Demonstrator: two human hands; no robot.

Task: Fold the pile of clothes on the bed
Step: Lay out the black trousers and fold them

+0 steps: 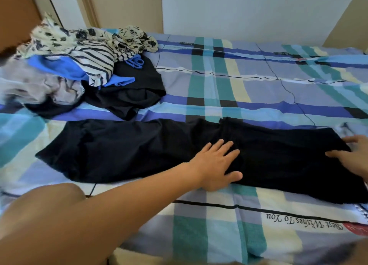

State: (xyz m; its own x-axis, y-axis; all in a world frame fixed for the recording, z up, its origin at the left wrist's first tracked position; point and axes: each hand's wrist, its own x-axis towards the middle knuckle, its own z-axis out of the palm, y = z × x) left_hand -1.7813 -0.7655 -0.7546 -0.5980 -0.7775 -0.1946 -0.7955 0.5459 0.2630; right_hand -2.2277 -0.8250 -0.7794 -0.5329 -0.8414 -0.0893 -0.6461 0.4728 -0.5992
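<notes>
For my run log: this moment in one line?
left hand flat on black garment; right hand touching its right end; pile unfolded

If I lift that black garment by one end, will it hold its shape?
Probably not: the black garment lies limp and creased, so it should droop. It looks thin, likely light. Pushed by the left hand, it may bunch.

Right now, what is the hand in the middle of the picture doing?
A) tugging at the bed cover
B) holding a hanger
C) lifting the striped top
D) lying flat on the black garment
D: the left hand lies palm down, fingers straight and spread, on the black garment laid out across the bed.
</notes>
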